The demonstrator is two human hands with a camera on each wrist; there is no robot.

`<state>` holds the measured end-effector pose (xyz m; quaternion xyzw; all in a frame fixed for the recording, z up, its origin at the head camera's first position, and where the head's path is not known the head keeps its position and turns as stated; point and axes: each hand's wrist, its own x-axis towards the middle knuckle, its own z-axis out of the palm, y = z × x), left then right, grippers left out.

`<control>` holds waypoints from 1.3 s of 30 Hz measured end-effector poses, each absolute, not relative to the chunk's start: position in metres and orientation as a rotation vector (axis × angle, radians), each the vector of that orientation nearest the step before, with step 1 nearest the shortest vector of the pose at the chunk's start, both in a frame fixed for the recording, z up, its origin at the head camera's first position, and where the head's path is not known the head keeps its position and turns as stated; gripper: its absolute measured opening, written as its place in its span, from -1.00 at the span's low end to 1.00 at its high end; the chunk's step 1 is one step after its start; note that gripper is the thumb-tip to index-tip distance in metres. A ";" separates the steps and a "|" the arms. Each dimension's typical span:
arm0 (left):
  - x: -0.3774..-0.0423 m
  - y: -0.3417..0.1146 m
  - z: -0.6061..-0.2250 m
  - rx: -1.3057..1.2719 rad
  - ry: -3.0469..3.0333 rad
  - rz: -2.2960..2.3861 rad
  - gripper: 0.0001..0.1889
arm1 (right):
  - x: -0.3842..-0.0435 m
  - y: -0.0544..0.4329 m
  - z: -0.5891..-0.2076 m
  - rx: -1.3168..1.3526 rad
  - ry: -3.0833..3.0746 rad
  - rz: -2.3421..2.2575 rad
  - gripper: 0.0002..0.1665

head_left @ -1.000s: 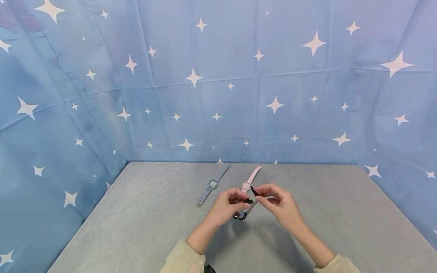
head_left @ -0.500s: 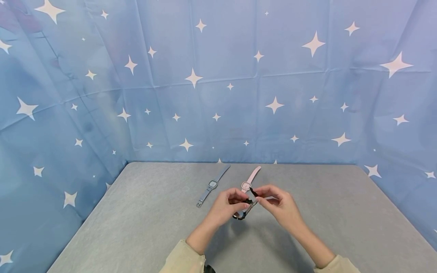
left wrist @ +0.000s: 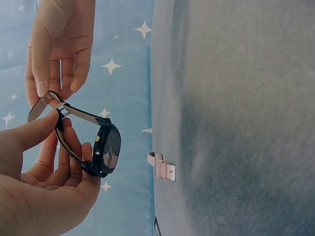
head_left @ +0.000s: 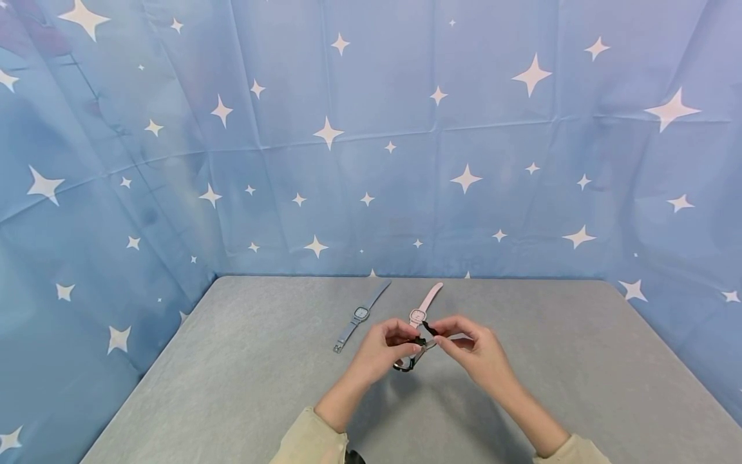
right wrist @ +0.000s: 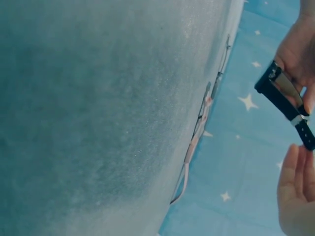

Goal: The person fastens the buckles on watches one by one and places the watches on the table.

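Note:
A black wristwatch (left wrist: 107, 147) hangs above the table between both hands, its strap bent into a loop with the tip passing through the buckle (left wrist: 61, 107). My left hand (head_left: 379, 348) pinches the strap near the buckle, its other fingers inside and behind the loop. The strap's free end is pinched between thumb and fingers of my right hand (head_left: 474, 347). In the right wrist view the strap (right wrist: 283, 102) shows its holes near the right fingertips. Just behind the hands lies a pink watch (head_left: 418, 316), partly covered by them in the head view.
A blue watch (head_left: 361, 314) lies stretched out on the grey table (head_left: 243, 374), left of the pink one. Behind the table's far edge hangs a blue curtain (head_left: 400, 212) printed with white stars.
Both hands keep their grip on the black watch. The watch and the strap's free end have shifted very slightly to the left and up.

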<state>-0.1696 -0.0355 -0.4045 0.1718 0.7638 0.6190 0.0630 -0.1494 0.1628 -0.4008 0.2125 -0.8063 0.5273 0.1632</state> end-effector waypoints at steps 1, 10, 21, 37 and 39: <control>-0.170 -0.036 -0.404 0.519 2.311 1.870 -0.81 | -0.150 0.163 -0.401 0.606 -2.304 1.498 -0.83; -0.169 -0.037 -0.404 0.516 2.339 1.873 -0.84 | -0.150 0.164 -0.402 0.610 -2.340 1.471 -0.82; -0.169 -0.038 -0.403 0.507 2.336 1.883 -0.84 | -0.150 0.162 -0.400 0.658 -2.326 1.463 -0.81; -0.169 -0.039 -0.402 0.495 2.344 1.878 -0.86 | -0.150 0.163 -0.400 0.669 -2.356 1.438 -0.83; -0.169 -0.040 -0.402 0.502 2.343 1.882 -0.86 | -0.149 0.163 -0.399 0.665 -2.363 1.430 -0.82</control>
